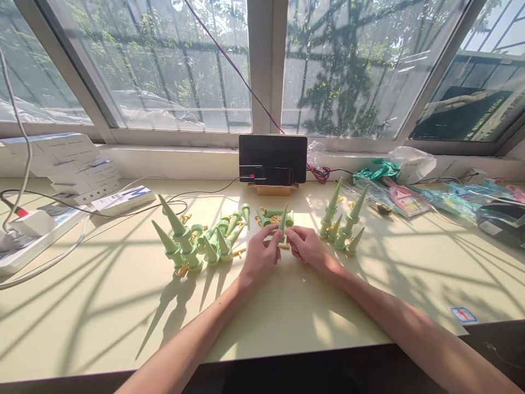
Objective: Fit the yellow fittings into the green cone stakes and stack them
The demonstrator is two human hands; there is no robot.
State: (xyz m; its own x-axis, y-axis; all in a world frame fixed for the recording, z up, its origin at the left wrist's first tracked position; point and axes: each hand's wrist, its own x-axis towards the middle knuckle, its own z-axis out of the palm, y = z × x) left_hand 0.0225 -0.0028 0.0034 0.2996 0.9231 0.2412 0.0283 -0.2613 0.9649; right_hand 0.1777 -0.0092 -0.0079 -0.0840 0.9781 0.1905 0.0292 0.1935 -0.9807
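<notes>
At the frame's centre, the left hand [261,253] pinches an upright green cone [283,220], the right hand [308,247] bunched at its right side. A larger cone cluster [189,253] sits left of centre, a smaller group [348,221] right of centre. A dark tablet [273,149] stands upper centre; white boxes [74,161] are stacked upper left.

Cone [283,220] at the grip, between left hand [261,249] and right hand [307,247], above table [287,317]. Left of grip: large cone cluster [211,253]; farther left, boxes [68,164], power strip [43,238]. Right: smaller cone group [342,234]; farther right, bagged items [406,198]. Just behind grip: more cones [274,212], then phone [273,176] before tablet [273,150]; window [184,65] behind all.
</notes>
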